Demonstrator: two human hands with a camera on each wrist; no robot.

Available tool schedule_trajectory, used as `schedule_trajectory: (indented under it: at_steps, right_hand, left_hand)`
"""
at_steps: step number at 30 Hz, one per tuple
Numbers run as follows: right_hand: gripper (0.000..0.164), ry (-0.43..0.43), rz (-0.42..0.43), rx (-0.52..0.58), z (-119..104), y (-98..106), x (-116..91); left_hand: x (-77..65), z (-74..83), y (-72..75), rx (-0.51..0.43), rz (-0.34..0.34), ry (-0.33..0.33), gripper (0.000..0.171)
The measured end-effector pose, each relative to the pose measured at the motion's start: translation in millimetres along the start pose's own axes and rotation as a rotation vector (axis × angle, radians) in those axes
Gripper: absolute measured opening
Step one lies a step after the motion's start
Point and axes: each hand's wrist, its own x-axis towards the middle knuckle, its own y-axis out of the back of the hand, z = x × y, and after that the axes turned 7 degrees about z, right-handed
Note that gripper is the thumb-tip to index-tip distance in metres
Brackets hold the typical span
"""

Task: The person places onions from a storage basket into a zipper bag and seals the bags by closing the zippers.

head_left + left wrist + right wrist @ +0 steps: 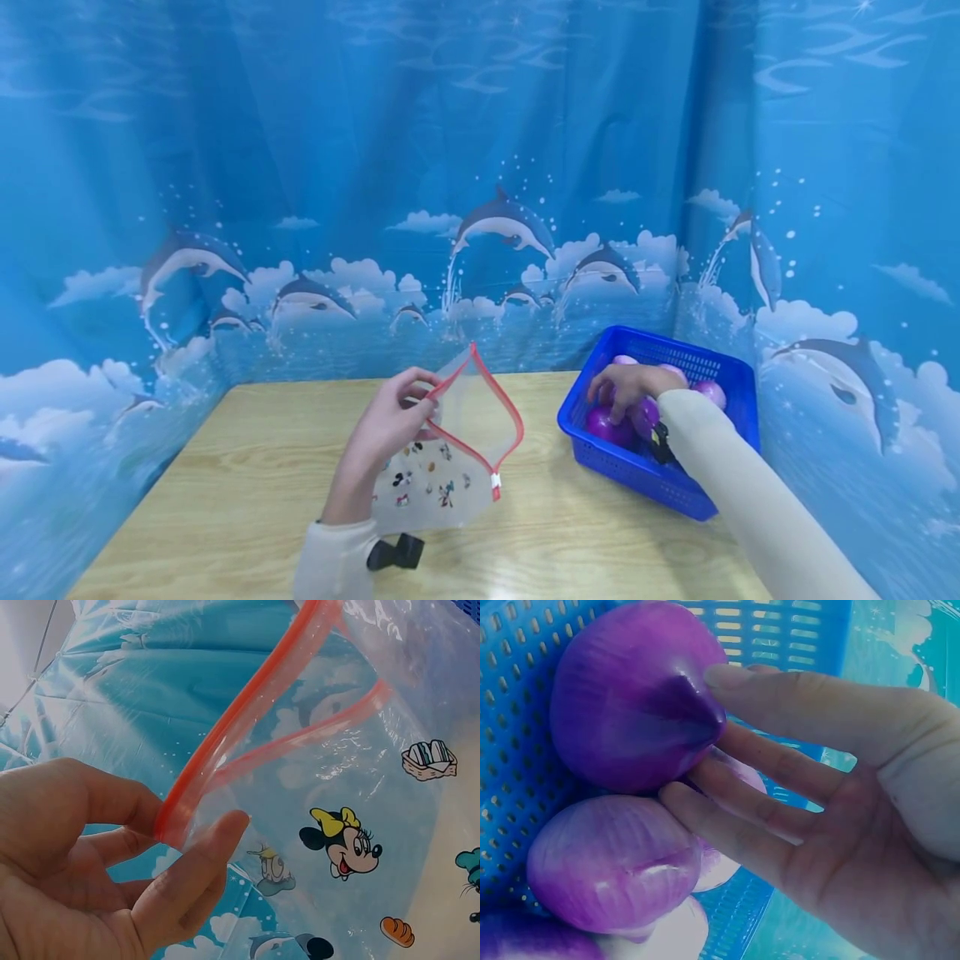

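Observation:
My left hand [390, 421] pinches the rim of a clear zip bag [416, 508] printed with cartoon characters. The bag's red-edged mouth [517, 417] gapes, and its white slider sits at the lower corner. In the left wrist view, thumb and fingers of the left hand [112, 862] hold one end of the red strip. My right hand [633, 385] reaches inside a blue basket [731, 367]. The right wrist view shows this hand [840, 802] gripping a glossy purple onion [630, 697], thumb near its pointed tip and fingers along its underside.
More purple onions [615, 862] lie in the basket below the held one, some paler. The basket stands at the right of the wooden table [247, 467]. A blue dolphin-print curtain [360, 167] hangs behind and at both sides.

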Motion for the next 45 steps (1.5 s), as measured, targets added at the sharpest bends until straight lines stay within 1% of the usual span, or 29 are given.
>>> schedule_trajectory:
  at_steps: [9, 11, 18, 22, 28, 32, 36, 42, 45]
  right_hand:
    - [0.045, -0.040, 0.005, -0.011, 3.7, -3.3, 5.2]
    - [0.046, -0.040, 0.000, -0.017, 4.4, -4.1, 7.1]
    - [0.048, -0.076, -0.041, 0.018, 6.1, -5.8, 11.0]
    - [0.049, -0.093, -0.043, 0.016, 6.1, -5.7, 12.3]
    - [0.047, -0.106, -0.044, 0.013, 4.9, -6.7, 13.1]
    - [0.047, -0.094, -0.046, 0.006, 4.4, -6.0, 12.1]
    - [0.045, -0.080, -0.044, 0.036, 3.3, -3.1, 8.3]
    - [0.045, -0.089, -0.057, 0.147, -4.0, 9.2, -0.5]
    - [0.045, -0.060, -0.075, 0.173, -6.7, 17.2, -3.0]
  left_hand:
    - [1.3, -1.7, -0.2, 0.004, -0.002, -0.004, 0.026]
    - [1.6, -1.8, -0.3, 0.006, -0.002, -0.003, 0.026]
    - [2.5, -1.9, -0.9, 0.023, 0.000, 0.002, 0.025]
    - [3.0, -2.0, -0.6, 0.024, 0.000, 0.000, 0.024]
    - [3.3, -2.5, -0.2, 0.024, -0.003, -0.001, 0.024]
    - [3.6, -2.7, -0.6, 0.029, -0.003, -0.001, 0.024]
    - [4.2, -2.7, -0.6, 0.024, -0.006, 0.001, 0.025]
    - [4.7, -1.9, -0.7, 0.025, -0.003, 0.010, 0.025]
    - [4.2, -1.7, -1.1, 0.033, -0.002, 0.009, 0.024]
